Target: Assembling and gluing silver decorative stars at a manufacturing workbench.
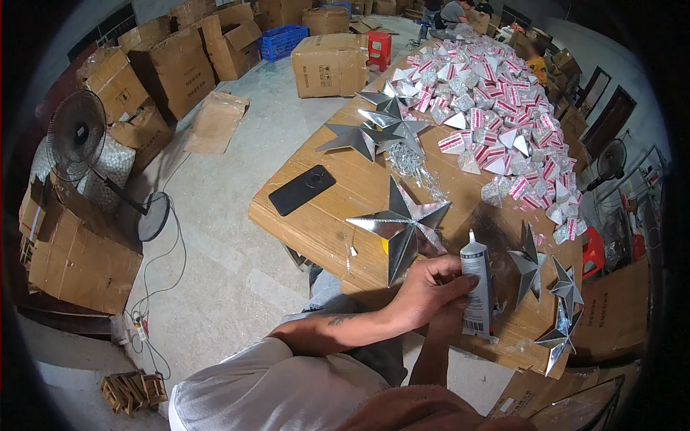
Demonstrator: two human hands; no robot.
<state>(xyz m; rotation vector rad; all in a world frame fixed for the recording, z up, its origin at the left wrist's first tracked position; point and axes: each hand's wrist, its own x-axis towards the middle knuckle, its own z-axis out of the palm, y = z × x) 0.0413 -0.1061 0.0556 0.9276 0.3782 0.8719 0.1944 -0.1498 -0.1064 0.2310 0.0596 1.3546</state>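
Note:
A white glue tube (476,291) with a pointed nozzle stands nearly upright over the cardboard tabletop. My left hand (425,293) is closed, its thumb lying across the tube's front. Below and partly behind it is my right hand (451,316), close to the tube's lower left edge; its fingers are hidden. Just beyond my left hand sits a large silver five-pointed star (406,221), its lower right part covered by the hand. Right of the tube, a silver star (530,266) stands on edge, with smaller silver stars (568,286) along the table's right side.
More silver stars (395,128) and shiny tinsel (411,161) lie farther off, near a black phone (302,190). A large heap of pink-and-white wrapped pieces (496,108) covers the far table. A standing fan (77,136) and cardboard boxes (330,65) are on the floor.

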